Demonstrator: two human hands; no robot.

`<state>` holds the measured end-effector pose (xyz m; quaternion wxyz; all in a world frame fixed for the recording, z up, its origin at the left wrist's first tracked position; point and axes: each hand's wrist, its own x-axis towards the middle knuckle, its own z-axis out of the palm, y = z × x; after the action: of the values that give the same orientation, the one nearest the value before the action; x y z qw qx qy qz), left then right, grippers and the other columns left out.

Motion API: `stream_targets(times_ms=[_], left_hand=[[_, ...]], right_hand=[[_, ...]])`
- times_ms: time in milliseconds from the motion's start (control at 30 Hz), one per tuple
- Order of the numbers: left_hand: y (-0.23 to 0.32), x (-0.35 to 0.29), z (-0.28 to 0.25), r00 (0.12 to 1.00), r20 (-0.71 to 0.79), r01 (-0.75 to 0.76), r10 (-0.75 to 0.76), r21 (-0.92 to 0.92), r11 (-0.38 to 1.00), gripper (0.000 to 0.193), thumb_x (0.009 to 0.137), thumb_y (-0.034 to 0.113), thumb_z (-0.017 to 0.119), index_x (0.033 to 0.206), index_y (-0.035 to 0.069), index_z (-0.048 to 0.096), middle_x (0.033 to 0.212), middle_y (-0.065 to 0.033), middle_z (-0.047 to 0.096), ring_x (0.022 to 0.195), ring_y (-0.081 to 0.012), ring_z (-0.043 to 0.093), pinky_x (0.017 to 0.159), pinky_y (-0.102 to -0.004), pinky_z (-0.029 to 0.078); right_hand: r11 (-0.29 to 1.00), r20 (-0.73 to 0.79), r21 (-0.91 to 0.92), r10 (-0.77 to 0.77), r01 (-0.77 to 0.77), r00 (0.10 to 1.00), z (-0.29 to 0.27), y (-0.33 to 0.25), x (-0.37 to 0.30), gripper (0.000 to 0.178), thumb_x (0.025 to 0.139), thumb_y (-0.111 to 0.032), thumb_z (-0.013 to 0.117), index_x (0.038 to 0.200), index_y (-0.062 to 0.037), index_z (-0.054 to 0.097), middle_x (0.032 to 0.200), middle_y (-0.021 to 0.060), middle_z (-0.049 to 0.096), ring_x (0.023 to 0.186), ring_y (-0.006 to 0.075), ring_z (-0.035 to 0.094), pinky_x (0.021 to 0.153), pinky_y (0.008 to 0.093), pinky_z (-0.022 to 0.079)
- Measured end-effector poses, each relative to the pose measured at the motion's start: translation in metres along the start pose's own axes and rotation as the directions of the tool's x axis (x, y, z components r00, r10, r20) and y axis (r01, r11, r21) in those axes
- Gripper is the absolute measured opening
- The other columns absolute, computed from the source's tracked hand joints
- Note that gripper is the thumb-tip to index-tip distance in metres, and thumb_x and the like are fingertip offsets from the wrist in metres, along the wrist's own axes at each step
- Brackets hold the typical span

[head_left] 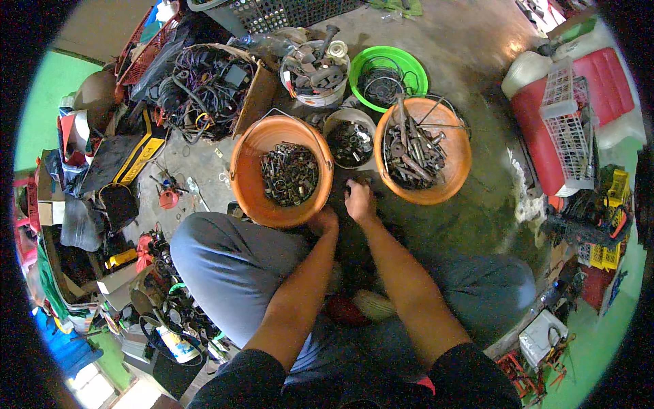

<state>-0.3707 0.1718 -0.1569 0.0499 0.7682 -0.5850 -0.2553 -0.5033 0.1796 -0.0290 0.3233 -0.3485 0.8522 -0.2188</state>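
Observation:
My left hand [324, 222] is at the near right side of an orange bucket [246, 153] holding many small bolts, nuts and other metal parts [289, 174]. Its fingers are mostly hidden against the bucket's side. My right hand [360, 201] is just to the right, over the floor between the two orange buckets. Its fingers are curled together, and what they hold, if anything, is too small and dark to make out. Beyond it stands a small round container [349, 140] of dark metal pieces. The other orange bucket [458, 163] holds larger bolts, rods and tools [412, 150].
Behind the buckets are a white pail [286, 85] of metal parts and a green basin [420, 75] with coiled wire. A cardboard box [257, 95] of cables stands at the far left. A white plastic basket [565, 129] rests against a red cushion [531, 129] on the right.

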Motion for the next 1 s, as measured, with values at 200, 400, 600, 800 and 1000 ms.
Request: stream_targets(times_ms=[200, 400, 600, 800, 1000], left_hand=[[0.027, -0.007, 0.017, 0.987, 0.159, -0.041, -0.022, 0.382, 0.923, 0.040, 0.088, 0.034, 0.063, 0.115, 0.005, 0.066, 0.117, -0.0203, 0.065, 0.108, -0.0381, 0.062, 0.092, -0.0514, 0.048], [0.011, 0.053, 0.058, 0.977, 0.009, -0.211, 0.211, 0.035, 0.977, 0.052, 0.091, 0.039, 0.060, 0.130, 0.005, 0.056, 0.139, -0.0195, 0.052, 0.128, -0.0365, 0.049, 0.104, -0.0494, 0.041], [0.059, -0.020, 0.021, 0.956, 0.215, 0.292, -0.199, -0.761, 0.579, 0.052, 0.093, 0.033, 0.059, 0.136, 0.006, 0.051, 0.138, -0.0160, 0.053, 0.123, -0.0327, 0.051, 0.104, -0.0399, 0.041], [0.024, -0.015, -0.065, 0.823, 0.555, 0.527, -0.121, -0.666, 0.528, 0.030, 0.097, 0.023, 0.056, 0.117, 0.003, 0.064, 0.098, -0.0099, 0.068, 0.078, -0.0213, 0.064, 0.067, -0.0369, 0.053], [0.129, -0.133, -0.191, 0.803, 0.479, 0.430, 0.355, -0.878, 0.213, 0.022, 0.097, 0.005, 0.055, 0.116, -0.001, 0.064, 0.094, -0.0053, 0.065, 0.076, -0.0139, 0.060, 0.071, -0.0290, 0.051]], right_hand=[[0.997, -0.019, 0.033, -0.066, 0.067, 0.998, 0.000, 0.029, -0.008, 0.028, 0.084, -0.011, 0.069, 0.111, -0.0025, 0.067, 0.099, 0.0233, 0.068, 0.096, 0.0416, 0.065, 0.086, 0.0455, 0.052], [0.988, -0.221, 0.134, -0.048, 0.079, 0.974, 0.001, 0.064, -0.014, 0.026, 0.084, -0.013, 0.072, 0.106, 0.0020, 0.067, 0.101, 0.0220, 0.069, 0.097, 0.0387, 0.065, 0.088, 0.0422, 0.050], [0.973, -0.136, 0.221, -0.035, 0.065, 0.990, -0.036, 0.041, -0.044, 0.025, 0.090, -0.014, 0.068, 0.107, 0.0037, 0.064, 0.085, 0.0169, 0.069, 0.078, 0.0261, 0.069, 0.069, 0.0386, 0.053], [0.817, -0.201, 0.527, -0.148, 0.234, 0.968, -0.040, -0.024, -0.058, 0.022, 0.095, -0.014, 0.062, 0.106, 0.0057, 0.063, 0.081, 0.0103, 0.067, 0.063, 0.0164, 0.064, 0.055, 0.0311, 0.053], [0.693, -0.475, 0.572, -0.156, 0.439, 0.866, -0.132, 0.000, -0.063, 0.023, 0.101, -0.014, 0.050, 0.105, 0.0030, 0.064, 0.084, 0.0059, 0.062, 0.068, 0.0145, 0.062, 0.062, 0.0302, 0.058]])
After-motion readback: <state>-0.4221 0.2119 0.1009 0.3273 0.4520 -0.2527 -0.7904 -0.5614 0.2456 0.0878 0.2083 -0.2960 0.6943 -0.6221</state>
